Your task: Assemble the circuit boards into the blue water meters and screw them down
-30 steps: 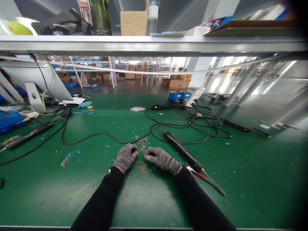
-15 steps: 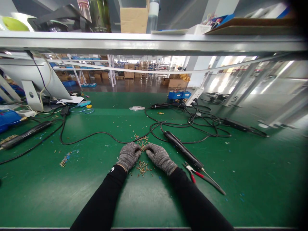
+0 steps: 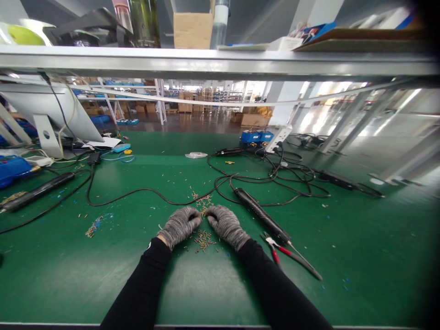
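Observation:
Both my hands wear grey knitted gloves and meet near the middle of the green table [image 3: 113,275]. My left hand [image 3: 180,224] has its thumb and fingertips pinched together beside a scatter of small brass-coloured screws [image 3: 205,201]. Opposite it, a short gap away, my right hand [image 3: 227,225] is curled with its fingertips pinched too. Whatever sits between either set of fingertips is too small to make out. Closer to me, between my wrists, lies a second pile of screws [image 3: 203,241].
Right of my arm lie red-handled pliers [image 3: 287,251] and a black electric screwdriver [image 3: 263,215]. Cables tangle behind them near a white power strip [image 3: 279,137]. Another screwdriver [image 3: 37,192] and a monitor [image 3: 51,114] stand left. A shelf beam [image 3: 220,62] crosses above.
My left hand has shifted slightly left and turned, with its wrist and forearm swinging outward. My right hand has moved barely, a touch to the left. The piles look much the same.

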`<state>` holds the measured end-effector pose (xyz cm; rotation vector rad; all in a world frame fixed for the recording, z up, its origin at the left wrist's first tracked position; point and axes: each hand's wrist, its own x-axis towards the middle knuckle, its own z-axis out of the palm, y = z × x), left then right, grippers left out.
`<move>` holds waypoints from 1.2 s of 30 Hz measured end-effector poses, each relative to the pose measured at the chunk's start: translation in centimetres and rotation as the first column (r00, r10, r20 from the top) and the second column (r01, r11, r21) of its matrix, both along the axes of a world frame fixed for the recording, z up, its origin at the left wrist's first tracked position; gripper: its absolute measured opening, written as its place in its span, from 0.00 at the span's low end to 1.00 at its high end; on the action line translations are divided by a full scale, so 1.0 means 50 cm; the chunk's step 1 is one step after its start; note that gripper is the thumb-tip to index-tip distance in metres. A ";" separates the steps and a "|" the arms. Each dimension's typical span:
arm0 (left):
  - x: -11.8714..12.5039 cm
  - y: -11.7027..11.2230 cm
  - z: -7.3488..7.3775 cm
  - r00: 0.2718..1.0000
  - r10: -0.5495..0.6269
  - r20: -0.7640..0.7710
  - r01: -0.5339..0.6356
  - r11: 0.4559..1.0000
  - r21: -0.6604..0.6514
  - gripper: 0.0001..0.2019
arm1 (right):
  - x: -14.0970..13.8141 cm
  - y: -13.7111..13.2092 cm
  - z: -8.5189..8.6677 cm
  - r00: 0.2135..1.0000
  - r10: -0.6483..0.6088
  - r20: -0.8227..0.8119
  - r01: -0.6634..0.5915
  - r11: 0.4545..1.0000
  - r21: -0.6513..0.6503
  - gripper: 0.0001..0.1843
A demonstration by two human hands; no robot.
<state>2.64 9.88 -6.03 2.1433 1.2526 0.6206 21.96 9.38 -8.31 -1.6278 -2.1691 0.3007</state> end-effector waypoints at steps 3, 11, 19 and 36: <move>0.001 0.012 -0.015 0.997 0.071 0.035 -0.072 0.997 0.016 0.12 | -0.005 -0.003 0.010 0.999 0.000 0.051 0.001 1.000 -0.020 0.12; -0.001 0.020 -0.032 0.992 0.107 0.064 -0.108 0.994 0.017 0.10 | -0.015 -0.008 0.033 0.986 -0.001 0.167 0.012 0.998 -0.067 0.12; -0.005 0.025 -0.036 0.991 0.127 0.045 -0.129 0.991 0.031 0.09 | -0.014 -0.009 0.019 0.991 0.008 0.136 0.006 0.994 -0.105 0.11; 0.015 0.035 -0.058 0.985 0.157 -0.075 -0.142 0.974 0.177 0.09 | 0.016 -0.002 0.000 0.974 -0.009 -0.228 0.006 1.000 -0.013 0.11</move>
